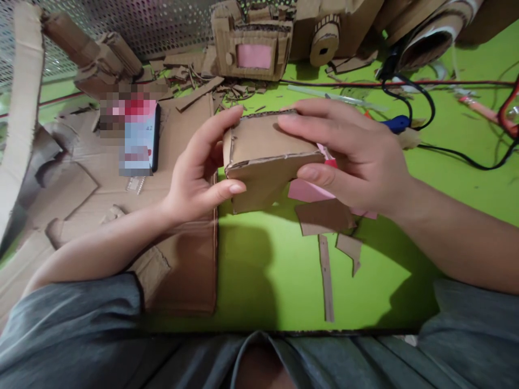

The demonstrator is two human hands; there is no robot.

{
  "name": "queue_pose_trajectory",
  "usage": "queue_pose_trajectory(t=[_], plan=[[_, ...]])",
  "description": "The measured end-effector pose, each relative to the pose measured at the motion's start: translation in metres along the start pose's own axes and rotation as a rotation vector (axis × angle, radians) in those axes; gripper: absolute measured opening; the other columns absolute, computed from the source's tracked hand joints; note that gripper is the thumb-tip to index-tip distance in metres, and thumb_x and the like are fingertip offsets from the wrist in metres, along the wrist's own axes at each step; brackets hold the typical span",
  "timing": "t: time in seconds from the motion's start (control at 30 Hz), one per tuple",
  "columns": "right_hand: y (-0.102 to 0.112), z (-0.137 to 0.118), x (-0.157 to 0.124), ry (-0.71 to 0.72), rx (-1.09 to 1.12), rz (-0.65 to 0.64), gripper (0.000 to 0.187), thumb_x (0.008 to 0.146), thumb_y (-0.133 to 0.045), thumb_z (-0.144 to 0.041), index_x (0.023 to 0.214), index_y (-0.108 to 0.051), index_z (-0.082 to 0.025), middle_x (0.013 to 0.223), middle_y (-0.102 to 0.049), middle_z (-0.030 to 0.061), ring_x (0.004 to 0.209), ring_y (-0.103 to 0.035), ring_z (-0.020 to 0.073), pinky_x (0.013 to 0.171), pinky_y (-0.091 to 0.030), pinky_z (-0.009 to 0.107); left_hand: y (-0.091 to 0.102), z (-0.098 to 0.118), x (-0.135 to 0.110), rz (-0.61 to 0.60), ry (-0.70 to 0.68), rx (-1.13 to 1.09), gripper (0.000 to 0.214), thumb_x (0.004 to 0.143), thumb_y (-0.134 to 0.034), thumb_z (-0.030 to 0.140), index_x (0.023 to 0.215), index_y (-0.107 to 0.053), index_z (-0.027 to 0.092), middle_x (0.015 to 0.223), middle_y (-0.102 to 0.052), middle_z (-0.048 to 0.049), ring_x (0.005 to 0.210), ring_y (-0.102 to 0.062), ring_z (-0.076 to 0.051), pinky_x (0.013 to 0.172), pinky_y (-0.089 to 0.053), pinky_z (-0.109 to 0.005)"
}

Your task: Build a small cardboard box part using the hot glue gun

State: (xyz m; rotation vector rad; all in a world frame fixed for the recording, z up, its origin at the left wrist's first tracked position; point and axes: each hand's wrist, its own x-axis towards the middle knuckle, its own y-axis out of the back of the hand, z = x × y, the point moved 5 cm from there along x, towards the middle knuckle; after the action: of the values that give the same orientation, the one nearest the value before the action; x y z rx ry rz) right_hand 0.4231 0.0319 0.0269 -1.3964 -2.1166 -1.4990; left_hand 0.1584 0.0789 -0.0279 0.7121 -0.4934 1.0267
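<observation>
- Head view: box [267, 154], held above the table [247, 292].
- Left hand [194, 173] grips the box's left end; right hand [360, 148] grips its right end.
- Cardboard strip [326, 283] lies on the box's near side.
- Phone [140, 140] lies left of the box.
- Pink-windowed model [253, 55] stands beyond it.

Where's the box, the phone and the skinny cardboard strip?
Box [265, 141], head view: on its upper face.
Phone [141, 134], head view: on its screen.
Skinny cardboard strip [326, 278], head view: near its middle.

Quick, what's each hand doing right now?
Left hand: holding one end of the cardboard box, thumb in front.
Right hand: holding the same box's other end, fingers on top, thumb in front.
</observation>
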Motion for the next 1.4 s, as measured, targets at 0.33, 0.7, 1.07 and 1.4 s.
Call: queue_pose_trajectory(t=[0.33,0.7,1.07,1.4], plan=[[0.002,-0.009,0.0,-0.038,-0.035,0.024,0.046,0.125,-0.066,-0.045,0.167,-0.074,-0.03,0.17,-0.075,0.007,0.161,-0.071,0.0323,0.138,-0.06,0.055,-0.002,0.009,0.004,-0.012,-0.075,-0.026,0.092,0.094,-0.092,0.086,0.17,-0.062,0.043,0.162,-0.075,-0.0099,0.134,-0.085,-0.035,0.105,-0.078,-0.049],[0.002,-0.017,0.01,-0.227,0.018,0.096,0.04,0.123,-0.059,-0.043,0.153,-0.085,-0.034,0.159,-0.083,-0.0032,0.158,-0.073,0.0301,0.141,-0.057,0.057,-0.005,0.027,0.011,0.018,0.129,-0.165,0.057,0.103,-0.089,0.067,0.152,-0.075,0.042,0.137,-0.083,-0.0037,0.106,-0.085,-0.022,0.085,-0.072,-0.032],[-0.028,0.042,-0.017,-0.408,0.126,-0.241,0.084,0.115,-0.061,-0.078,0.18,-0.06,-0.025,0.174,-0.072,0.0148,0.149,-0.079,0.0392,0.126,-0.067,0.063,-0.019,-0.007,-0.011,0.082,0.81,-0.179,0.065,0.104,-0.071,0.089,0.107,-0.073,0.024,0.103,-0.081,-0.0075,0.11,-0.085,-0.032,0.1,-0.076,-0.049],[-0.04,0.042,-0.027,-0.449,-0.036,-0.245,0.061,0.103,-0.071,-0.058,0.149,-0.079,-0.019,0.127,-0.086,0.0157,0.115,-0.083,0.0374,0.101,-0.068,0.051,0.012,0.017,0.004,-0.3,0.492,0.598,0.081,0.108,-0.068,0.08,0.164,-0.07,0.022,0.152,-0.072,-0.0207,0.132,-0.075,-0.036,0.115,-0.068,-0.054]])
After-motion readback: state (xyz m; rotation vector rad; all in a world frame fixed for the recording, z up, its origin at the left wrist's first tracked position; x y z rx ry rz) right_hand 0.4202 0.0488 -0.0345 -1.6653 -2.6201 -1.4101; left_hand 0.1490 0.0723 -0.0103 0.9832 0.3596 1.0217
